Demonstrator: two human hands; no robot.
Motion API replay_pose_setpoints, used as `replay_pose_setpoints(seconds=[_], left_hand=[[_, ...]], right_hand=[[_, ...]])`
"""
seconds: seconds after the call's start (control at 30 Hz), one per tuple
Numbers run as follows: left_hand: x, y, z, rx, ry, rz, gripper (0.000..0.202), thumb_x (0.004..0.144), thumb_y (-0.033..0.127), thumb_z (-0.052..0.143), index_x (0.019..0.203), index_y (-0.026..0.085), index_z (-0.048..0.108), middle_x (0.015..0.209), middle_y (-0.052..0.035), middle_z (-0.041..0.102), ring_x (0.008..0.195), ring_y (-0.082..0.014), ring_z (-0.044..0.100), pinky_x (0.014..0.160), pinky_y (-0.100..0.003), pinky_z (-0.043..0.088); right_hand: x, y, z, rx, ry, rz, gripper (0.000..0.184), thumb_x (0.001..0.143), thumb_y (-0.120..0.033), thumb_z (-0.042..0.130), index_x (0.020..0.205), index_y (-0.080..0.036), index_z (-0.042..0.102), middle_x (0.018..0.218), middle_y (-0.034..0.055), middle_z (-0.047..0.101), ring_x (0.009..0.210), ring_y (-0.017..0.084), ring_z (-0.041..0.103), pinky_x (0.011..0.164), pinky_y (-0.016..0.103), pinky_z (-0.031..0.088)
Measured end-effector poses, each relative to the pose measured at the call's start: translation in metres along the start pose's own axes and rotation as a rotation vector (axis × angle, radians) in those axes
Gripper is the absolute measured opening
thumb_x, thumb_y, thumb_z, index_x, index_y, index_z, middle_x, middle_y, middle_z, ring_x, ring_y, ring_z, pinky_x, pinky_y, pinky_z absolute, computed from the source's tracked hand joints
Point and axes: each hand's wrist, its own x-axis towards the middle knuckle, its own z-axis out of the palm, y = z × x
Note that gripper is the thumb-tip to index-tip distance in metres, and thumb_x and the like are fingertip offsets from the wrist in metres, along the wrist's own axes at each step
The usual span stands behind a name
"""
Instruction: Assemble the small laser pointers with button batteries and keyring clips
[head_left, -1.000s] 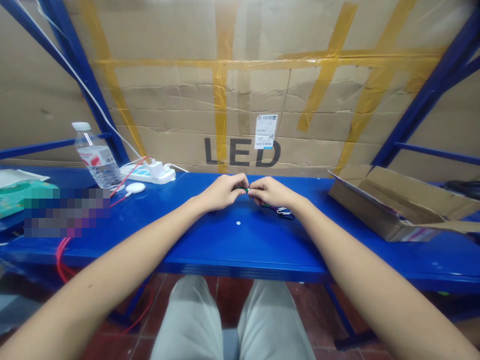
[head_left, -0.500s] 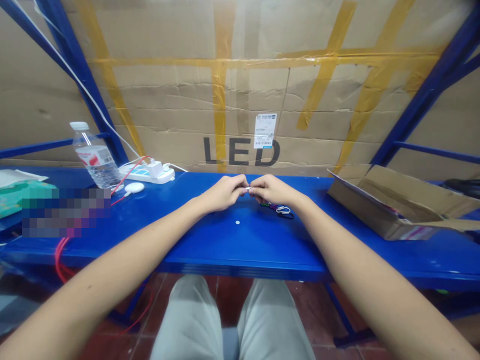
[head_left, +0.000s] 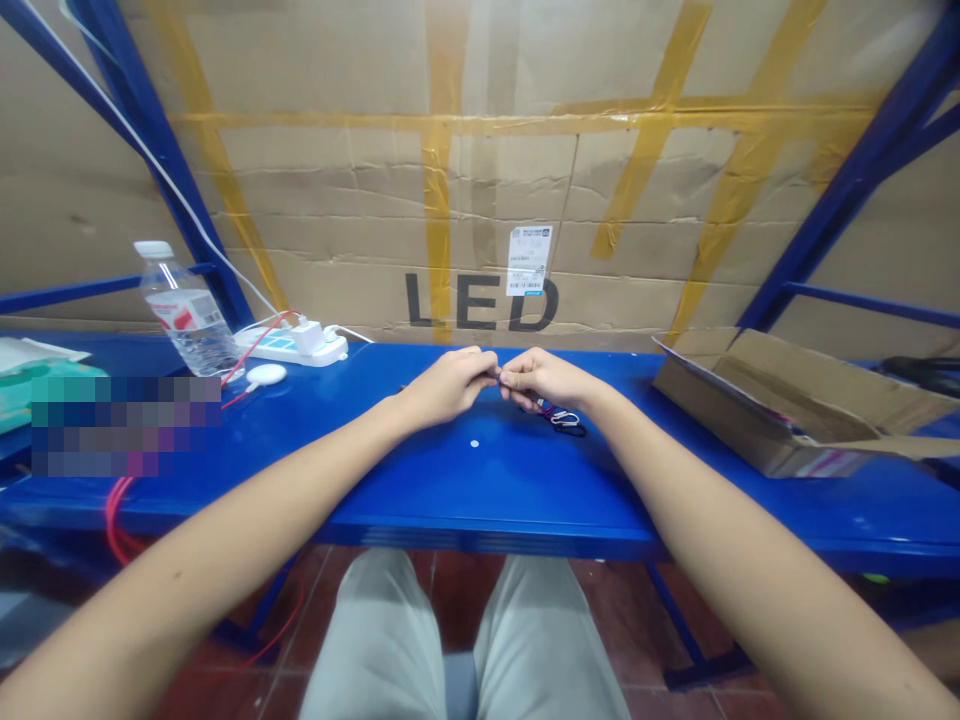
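Observation:
Both my hands meet over the middle of the blue table [head_left: 480, 490]. My left hand [head_left: 448, 382] is closed in a pinch, fingertips touching those of my right hand [head_left: 541, 380], which is also closed. Between them they grip a small clip at the end of a chain of small coloured clips [head_left: 562, 416]. The chain trails down under my right hand onto the table, ending in a white and a dark clip. What sits between the fingertips is mostly hidden.
A water bottle [head_left: 184, 312] stands at the back left beside a white power strip [head_left: 296, 345] with red and white cables. An open cardboard box [head_left: 795, 400] lies at the right. A taped cardboard wall marked LED [head_left: 484, 302] closes the back.
My hands stay joined and have barely shifted. The green bit seen between the fingers a second ago is now hidden; the chain under my right hand has drawn slightly closer to the hand.

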Motion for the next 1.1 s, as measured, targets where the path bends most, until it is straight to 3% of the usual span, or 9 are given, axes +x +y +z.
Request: replay_pose_setpoints(seconds=[0.27,0.4,0.67,0.8,0.97,1.1], left_hand=[[0.002,0.000,0.002,0.041,0.086,0.091,0.014,0.097,0.019,0.048,0.086,0.018,0.056,0.083,-0.0054,0.058,0.081,-0.0179,0.054,0.074,-0.029,0.043],[0.003,0.001,0.003,0.100,0.086,0.142,0.021,0.100,0.021,0.042,0.081,0.019,0.052,0.082,-0.0070,0.059,0.082,-0.0192,0.051,0.076,-0.032,0.043],[0.004,0.004,0.002,0.138,0.091,0.152,0.019,0.099,0.020,0.041,0.083,0.019,0.051,0.084,-0.0088,0.060,0.083,-0.0212,0.051,0.078,-0.035,0.045],[0.003,0.009,-0.001,0.051,0.111,0.071,0.012,0.095,0.017,0.044,0.088,0.018,0.054,0.088,-0.0090,0.062,0.086,-0.0208,0.056,0.080,-0.035,0.047],[0.003,0.009,-0.003,-0.133,0.074,-0.105,0.008,0.093,0.020,0.050,0.092,0.019,0.058,0.083,-0.0025,0.067,0.076,-0.0156,0.062,0.072,-0.028,0.046],[0.005,0.004,-0.001,-0.225,0.112,-0.198,0.009,0.087,0.025,0.060,0.094,0.019,0.062,0.092,-0.0024,0.071,0.085,-0.0163,0.064,0.079,-0.029,0.047]], right_hand=[[0.001,0.004,0.000,0.348,-0.061,0.060,0.017,0.080,-0.028,0.065,0.071,-0.014,0.061,0.040,-0.0033,0.046,0.034,0.010,0.037,0.036,0.023,0.029],[0.002,0.006,-0.002,0.464,-0.127,0.089,0.019,0.084,-0.028,0.061,0.071,-0.014,0.059,0.038,-0.0039,0.043,0.033,0.008,0.030,0.035,0.021,0.026],[0.004,0.006,-0.003,0.495,-0.145,0.101,0.021,0.084,-0.030,0.062,0.072,-0.013,0.059,0.040,-0.0040,0.043,0.034,0.008,0.030,0.035,0.021,0.026],[0.000,0.000,-0.002,0.342,-0.068,0.056,0.023,0.081,-0.035,0.066,0.072,-0.014,0.061,0.041,-0.0040,0.046,0.035,0.009,0.036,0.037,0.023,0.029],[-0.003,-0.009,-0.001,-0.144,0.075,-0.039,0.033,0.085,-0.044,0.063,0.068,-0.016,0.060,0.048,-0.0006,0.056,0.042,0.011,0.048,0.047,0.025,0.038],[-0.004,-0.012,0.000,-0.452,0.163,-0.116,0.031,0.088,-0.040,0.056,0.068,-0.016,0.059,0.053,0.0000,0.059,0.049,0.012,0.050,0.054,0.025,0.037]])
